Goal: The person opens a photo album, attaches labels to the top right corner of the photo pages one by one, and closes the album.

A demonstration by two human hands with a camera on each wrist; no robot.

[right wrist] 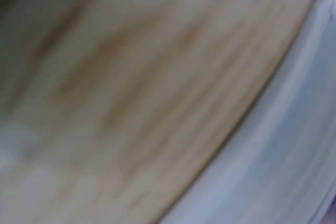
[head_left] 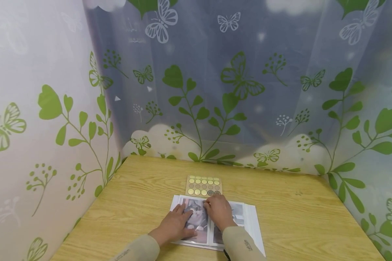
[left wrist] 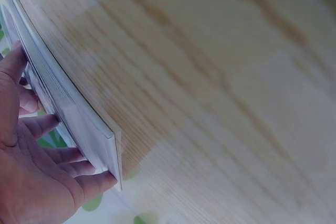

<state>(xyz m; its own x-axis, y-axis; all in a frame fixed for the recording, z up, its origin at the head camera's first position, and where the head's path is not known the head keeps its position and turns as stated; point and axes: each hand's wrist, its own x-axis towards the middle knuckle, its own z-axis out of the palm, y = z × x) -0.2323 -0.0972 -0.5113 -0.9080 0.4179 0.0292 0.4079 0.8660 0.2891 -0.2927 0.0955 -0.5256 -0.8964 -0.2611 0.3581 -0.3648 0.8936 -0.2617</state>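
An open photo album (head_left: pixel 259 232) with clear sleeves lies on the table. Its left page holds a cat photo (head_left: pixel 197 215); another photo (head_left: pixel 237 214) shows partly on the right page. My left hand (head_left: pixel 174 224) rests spread on the left page. In the left wrist view, this hand (left wrist: pixel 42 166) has its fingers along the album's edge (left wrist: pixel 89 124). My right hand (head_left: pixel 220 212) has curled fingers at the cat photo's upper right corner; whatever lies between the fingertips is too small to make out. In the right wrist view only the album's pale edge (right wrist: pixel 262 156) shows, without the hand.
Just behind the album lies a brown card (head_left: pixel 187 185) with rows of round gold and dark discs (head_left: pixel 197 192). The wood-grain table (head_left: pixel 143 188) extends around them. Curtains (head_left: pixel 209 108) printed with leaves and butterflies hang behind and at both sides.
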